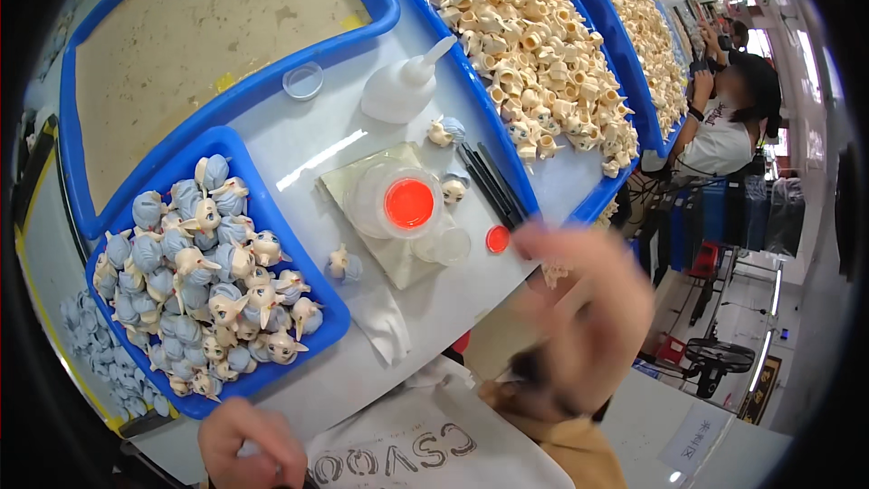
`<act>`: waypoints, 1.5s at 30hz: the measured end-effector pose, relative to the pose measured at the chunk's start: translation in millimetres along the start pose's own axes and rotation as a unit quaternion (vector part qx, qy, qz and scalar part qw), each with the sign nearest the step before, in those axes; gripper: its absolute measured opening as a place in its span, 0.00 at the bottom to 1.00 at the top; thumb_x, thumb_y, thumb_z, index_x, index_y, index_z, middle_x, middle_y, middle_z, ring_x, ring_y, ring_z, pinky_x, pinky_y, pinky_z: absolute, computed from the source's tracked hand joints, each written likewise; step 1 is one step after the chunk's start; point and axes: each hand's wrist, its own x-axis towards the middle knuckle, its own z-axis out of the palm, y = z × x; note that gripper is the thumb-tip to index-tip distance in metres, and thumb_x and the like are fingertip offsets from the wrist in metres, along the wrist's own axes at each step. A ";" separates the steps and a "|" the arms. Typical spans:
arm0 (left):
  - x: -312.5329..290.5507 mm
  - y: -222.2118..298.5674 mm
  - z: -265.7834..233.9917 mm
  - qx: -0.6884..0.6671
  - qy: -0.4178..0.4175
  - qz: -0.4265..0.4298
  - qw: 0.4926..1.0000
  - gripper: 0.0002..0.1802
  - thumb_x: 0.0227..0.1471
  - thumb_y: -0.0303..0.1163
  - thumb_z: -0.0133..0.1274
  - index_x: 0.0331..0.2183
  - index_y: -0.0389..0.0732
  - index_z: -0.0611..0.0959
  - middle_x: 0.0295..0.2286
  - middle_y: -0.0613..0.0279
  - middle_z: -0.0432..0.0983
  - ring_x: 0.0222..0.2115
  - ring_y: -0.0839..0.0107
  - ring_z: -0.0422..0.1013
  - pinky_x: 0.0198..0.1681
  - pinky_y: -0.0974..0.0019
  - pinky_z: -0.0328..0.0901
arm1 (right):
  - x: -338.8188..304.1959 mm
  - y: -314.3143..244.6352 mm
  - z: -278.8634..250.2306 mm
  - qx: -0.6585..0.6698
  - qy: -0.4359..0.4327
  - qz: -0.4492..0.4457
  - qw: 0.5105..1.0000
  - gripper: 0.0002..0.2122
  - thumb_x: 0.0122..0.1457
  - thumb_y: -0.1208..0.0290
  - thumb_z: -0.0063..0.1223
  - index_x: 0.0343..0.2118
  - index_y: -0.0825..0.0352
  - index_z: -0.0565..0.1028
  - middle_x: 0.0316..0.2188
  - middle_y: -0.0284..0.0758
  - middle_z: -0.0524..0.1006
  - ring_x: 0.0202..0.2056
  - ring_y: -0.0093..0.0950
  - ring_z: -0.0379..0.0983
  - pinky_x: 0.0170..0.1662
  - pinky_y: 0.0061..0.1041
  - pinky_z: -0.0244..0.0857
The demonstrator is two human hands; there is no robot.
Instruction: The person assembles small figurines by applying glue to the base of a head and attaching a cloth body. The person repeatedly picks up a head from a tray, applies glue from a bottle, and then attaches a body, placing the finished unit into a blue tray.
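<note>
My left hand (252,445) is at the lower edge, just in front of the small blue tray (337,308). Its fingers are curled in, and whatever they may hold is hidden. That tray is heaped with doll heads (195,258) with grey-blue hair. Off the table's near edge, my right hand (593,317) is raised and smeared by motion, so its fingers cannot be read. Closest to it lie a small red pot (497,238) and several black pens or brushes (489,183). A clear cup of red paint (408,204) stands mid-table on a pale pad (398,273).
A white squeeze bottle (398,91) and a clear lid (302,81) stand farther back. Single doll heads (445,131) lie around the pad. Large blue trays (471,81) hold cream doll parts. A board-lined tray (208,54) occupies the far left. Another person (724,127) sits at right.
</note>
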 end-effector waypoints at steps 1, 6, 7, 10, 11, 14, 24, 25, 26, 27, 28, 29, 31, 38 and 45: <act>0.7 -2.4 -0.1 -0.012 0.020 -0.020 1.000 0.09 0.46 0.33 0.48 0.23 0.37 0.70 0.13 0.59 0.64 0.06 0.77 0.55 0.10 0.78 0.55 | 0.8 15.1 -16.7 -0.092 0.050 0.129 0.986 0.13 0.41 0.78 0.51 0.34 0.73 0.71 0.27 0.40 0.73 0.25 0.32 0.70 0.31 0.26 0.63; 21.7 -26.1 0.3 -0.039 0.063 -0.038 0.997 0.14 0.35 0.26 0.44 0.30 0.35 0.63 0.20 0.56 0.62 0.09 0.74 0.56 0.10 0.78 0.52 | -13.0 152.7 -47.2 -0.282 0.057 0.219 0.932 0.13 0.43 0.75 0.54 0.34 0.66 0.71 0.25 0.38 0.70 0.28 0.31 0.68 0.33 0.28 0.61; 19.9 -25.3 2.6 -0.044 0.047 -0.023 0.998 0.15 0.35 0.26 0.45 0.31 0.34 0.64 0.20 0.55 0.62 0.10 0.74 0.57 0.10 0.78 0.53 | -10.7 161.3 -48.1 -0.334 0.025 0.188 0.923 0.12 0.42 0.75 0.54 0.33 0.66 0.71 0.25 0.37 0.70 0.28 0.32 0.67 0.33 0.29 0.61; 11.8 -26.4 6.8 -0.048 0.064 -0.024 0.997 0.21 0.36 0.24 0.44 0.38 0.31 0.63 0.25 0.46 0.66 0.12 0.68 0.65 0.11 0.76 0.59 | 1.2 164.8 -41.3 -0.314 0.031 0.206 0.926 0.11 0.41 0.76 0.55 0.30 0.64 0.70 0.24 0.36 0.68 0.29 0.34 0.65 0.34 0.31 0.60; 12.3 -24.6 5.9 -0.068 0.029 -0.065 0.995 0.21 0.40 0.22 0.41 0.41 0.31 0.63 0.29 0.42 0.66 0.16 0.65 0.66 0.16 0.74 0.62 | 0.1 163.4 -40.9 -0.325 0.033 0.199 0.924 0.11 0.41 0.76 0.55 0.30 0.64 0.70 0.25 0.36 0.68 0.29 0.34 0.65 0.34 0.31 0.60; 14.4 -18.3 0.3 -0.126 -0.070 -0.171 0.975 0.20 0.48 0.20 0.34 0.46 0.31 0.61 0.40 0.33 0.63 0.24 0.64 0.71 0.24 0.71 0.67 | -3.5 164.0 -38.5 -0.357 0.055 0.148 0.921 0.10 0.41 0.76 0.55 0.29 0.64 0.70 0.25 0.35 0.69 0.31 0.34 0.65 0.35 0.30 0.59; 16.8 -16.8 -6.0 -0.027 -0.088 -0.149 0.985 0.21 0.48 0.24 0.38 0.46 0.29 0.62 0.31 0.51 0.64 0.15 0.78 0.61 0.20 0.78 0.57 | -18.0 144.1 -18.8 -0.183 0.178 0.145 0.956 0.10 0.46 0.80 0.52 0.33 0.69 0.69 0.28 0.34 0.69 0.30 0.25 0.68 0.32 0.19 0.62; 16.6 -17.2 -5.6 -0.003 -0.077 -0.140 0.987 0.21 0.47 0.25 0.40 0.44 0.28 0.63 0.30 0.50 0.64 0.14 0.77 0.61 0.19 0.77 0.57 | -20.4 135.3 -14.1 -0.106 0.210 0.153 0.960 0.09 0.47 0.81 0.52 0.33 0.70 0.69 0.29 0.34 0.68 0.30 0.24 0.68 0.31 0.17 0.61; 16.5 -19.6 -8.6 -0.007 -0.091 -0.125 0.988 0.21 0.48 0.29 0.42 0.44 0.28 0.64 0.32 0.52 0.62 0.15 0.77 0.61 0.19 0.76 0.57 | -23.0 119.6 -12.0 -0.037 0.203 0.161 0.965 0.09 0.47 0.82 0.50 0.33 0.70 0.68 0.30 0.34 0.67 0.30 0.23 0.68 0.31 0.16 0.62; 16.8 -20.0 -10.2 0.000 -0.089 -0.126 0.988 0.21 0.48 0.30 0.43 0.44 0.28 0.65 0.32 0.52 0.62 0.15 0.77 0.61 0.20 0.76 0.57 | -24.8 100.4 -7.4 0.032 0.195 0.169 0.966 0.08 0.47 0.83 0.49 0.32 0.71 0.68 0.30 0.34 0.67 0.30 0.23 0.68 0.30 0.15 0.62; 17.1 -18.7 -9.5 0.008 -0.088 -0.127 0.988 0.21 0.49 0.31 0.43 0.43 0.28 0.65 0.31 0.53 0.63 0.16 0.78 0.61 0.20 0.76 0.57 | -26.3 79.2 -5.9 0.102 0.188 0.177 0.961 0.08 0.47 0.84 0.48 0.32 0.71 0.67 0.31 0.35 0.66 0.30 0.23 0.68 0.30 0.15 0.62; 17.6 -17.6 -8.6 0.015 -0.088 -0.129 0.988 0.21 0.49 0.32 0.44 0.43 0.28 0.66 0.31 0.53 0.63 0.16 0.78 0.61 0.20 0.76 0.57 | -27.3 56.6 -7.0 0.131 0.137 0.136 0.972 0.08 0.45 0.84 0.48 0.30 0.72 0.67 0.32 0.36 0.63 0.28 0.25 0.68 0.30 0.16 0.63; 18.6 -12.5 1.7 0.029 -0.060 -0.152 0.986 0.20 0.47 0.30 0.47 0.42 0.29 0.67 0.30 0.55 0.65 0.18 0.78 0.63 0.22 0.76 0.58 | -35.8 23.8 -7.4 0.204 0.062 0.091 0.973 0.09 0.41 0.79 0.52 0.28 0.71 0.70 0.30 0.37 0.63 0.26 0.26 0.66 0.28 0.19 0.62; 22.5 -18.9 -9.0 0.147 -0.126 -0.156 0.969 0.18 0.44 0.22 0.51 0.41 0.34 0.73 0.29 0.67 0.70 0.26 0.85 0.62 0.28 0.80 0.58 | -36.5 -25.1 39.6 0.274 -0.158 -0.093 0.944 0.12 0.36 0.83 0.56 0.28 0.68 0.77 0.27 0.39 0.72 0.18 0.23 0.67 0.21 0.17 0.62; 19.8 -19.2 -5.8 0.165 -0.051 -0.135 0.976 0.14 0.39 0.20 0.53 0.35 0.35 0.77 0.23 0.66 0.72 0.18 0.84 0.60 0.21 0.80 0.55 | -33.7 -34.9 48.5 0.284 -0.172 -0.059 0.942 0.13 0.38 0.82 0.56 0.32 0.67 0.77 0.30 0.41 0.73 0.28 0.27 0.71 0.29 0.19 0.65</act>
